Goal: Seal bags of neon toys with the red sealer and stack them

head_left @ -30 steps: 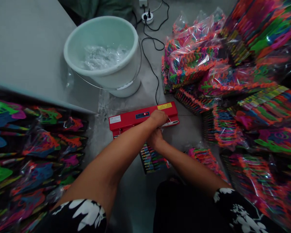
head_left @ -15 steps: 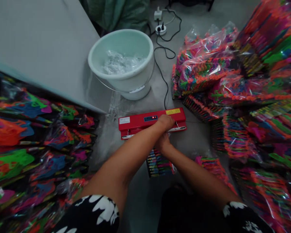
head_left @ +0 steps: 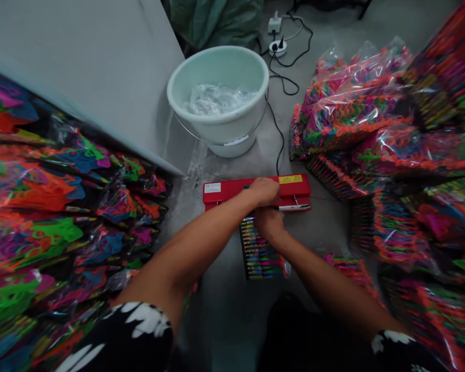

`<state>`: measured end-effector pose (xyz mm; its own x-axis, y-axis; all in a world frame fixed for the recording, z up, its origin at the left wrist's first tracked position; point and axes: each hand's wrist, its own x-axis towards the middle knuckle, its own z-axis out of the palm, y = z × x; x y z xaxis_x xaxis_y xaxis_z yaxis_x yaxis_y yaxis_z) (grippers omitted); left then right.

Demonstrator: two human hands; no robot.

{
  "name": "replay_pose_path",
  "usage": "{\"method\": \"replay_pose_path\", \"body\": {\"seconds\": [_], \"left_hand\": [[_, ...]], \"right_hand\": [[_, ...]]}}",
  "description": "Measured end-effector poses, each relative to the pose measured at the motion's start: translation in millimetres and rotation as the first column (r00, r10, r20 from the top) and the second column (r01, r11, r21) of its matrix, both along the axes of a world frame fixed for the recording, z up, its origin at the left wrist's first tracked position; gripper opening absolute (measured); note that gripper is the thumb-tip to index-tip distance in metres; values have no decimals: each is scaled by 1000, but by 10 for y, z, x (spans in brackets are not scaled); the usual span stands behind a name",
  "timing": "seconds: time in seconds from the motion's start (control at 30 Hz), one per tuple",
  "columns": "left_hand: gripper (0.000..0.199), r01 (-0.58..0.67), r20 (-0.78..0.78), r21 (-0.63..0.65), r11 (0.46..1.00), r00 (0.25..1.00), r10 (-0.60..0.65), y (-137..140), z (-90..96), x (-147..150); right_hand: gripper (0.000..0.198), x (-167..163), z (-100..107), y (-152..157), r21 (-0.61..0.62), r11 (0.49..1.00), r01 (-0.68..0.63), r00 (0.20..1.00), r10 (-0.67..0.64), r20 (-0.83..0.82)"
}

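A red bag sealer (head_left: 232, 189) lies on the floor in front of me. My left hand (head_left: 266, 191) is closed over the middle of it, covering most of its small panel; what its fingers hold is hidden. Just below, my right hand (head_left: 269, 222) is closed at the sealer's front edge, at the top of a clear plastic bag of colourful stick-like pieces (head_left: 261, 253). The bag lies on the floor towards me, its upper end hidden under my hands.
Beyond the sealer stands a pale green bucket (head_left: 232, 121) with crumpled clear plastic (head_left: 217, 99) inside. A black cord (head_left: 279, 139) runs back to a power socket (head_left: 278, 47). Stacks of filled bags (head_left: 352, 108) crowd the right, more bags (head_left: 62, 191) the left, beside a white panel (head_left: 101, 67).
My left hand has shifted left along the sealer from its right part to the middle, now covering the lit panel. My right hand stays at the bag's top. The view has swung slightly left.
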<state>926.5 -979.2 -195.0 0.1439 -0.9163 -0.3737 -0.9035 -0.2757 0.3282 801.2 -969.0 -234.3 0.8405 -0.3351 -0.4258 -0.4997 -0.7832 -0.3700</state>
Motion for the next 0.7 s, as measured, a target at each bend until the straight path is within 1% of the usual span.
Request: {"method": "replay_pose_path", "body": {"seconds": [0.07,0.1,0.13,0.17,0.2,0.23,0.27,0.3,0.33,0.37,0.4,0.43,0.47,0.5,0.53,0.57,0.6,0.63,0.67,0.7], "left_hand": [[13,-57,-98,-55,997,994,52,306,203,292],[14,-130,-143,-103,986,983,115,473,340,451],[16,-240,-174,-169,956,962,211,638,503,610],[19,-383,-192,-251,889,920,342,792,693,762],[24,-516,-196,-329,791,857,477,929,908,902],[28,-585,-184,-328,742,810,557,1046,1144,1028],[32,-607,-172,-283,742,794,584,1142,1393,1139],[35,-566,-153,-177,805,824,546,1215,1648,1236],[37,-518,-140,-106,849,853,503,1266,1903,1320],[36,-496,-145,-79,865,864,482,1296,2150,1393],[35,-484,-152,-88,871,871,468,1304,2384,1458],[34,-495,-153,-144,857,867,475,1289,2600,1516],[32,-512,-153,-224,829,859,489,1253,2791,1569],[31,-523,-156,-320,790,852,501,1198,2949,1616],[29,-526,-159,-411,745,846,509,1128,3064,1655],[29,-523,-165,-456,720,845,509,1051,3127,1683],[30,-519,-161,-435,735,849,504,977,3126,1693],[32,-504,-136,-339,794,862,489,917,3055,1679],[34,-461,-76,-176,870,887,455,880,2911,1635],[38,-398,7,51,916,917,398,874,2697,1560]], "right_hand": [[38,-15,18,-6,-104,992,-64,998,61,-26],[38,-22,34,-7,-134,988,-74,997,71,-24],[37,-31,51,-5,-155,985,-72,997,70,-21],[36,-43,68,1,-172,983,-65,998,63,-15],[33,-63,84,8,-182,982,-56,998,57,-2],[31,-93,96,18,-189,981,-35,999,40,19],[28,-139,103,29,-194,981,0,999,10,50],[26,-202,103,40,-192,980,46,996,-29,90],[25,-285,96,52,-184,978,99,988,-74,138],[25,-385,79,65,-173,972,157,973,-122,196],[28,-501,53,80,-156,965,212,952,-167,256],[32,-628,18,99,-137,956,260,928,-209,309],[38,-760,-23,121,-115,947,299,907,-244,344],[46,-891,-69,146,-95,941,326,895,-274,353],[53,-1015,-117,173,-79,936,343,893,-299,338],[59,-1127,-165,200,-67,933,355,897,-319,306],[64,-1223,-210,225,-58,928,367,902,-340,266],[67,-1304,-250,247,-43,924,380,905,-361,227],[67,-1369,-285,265,-16,923,385,907,-375,189],[66,-1421,-313,281,20,922,386,911,-385,151]]}}
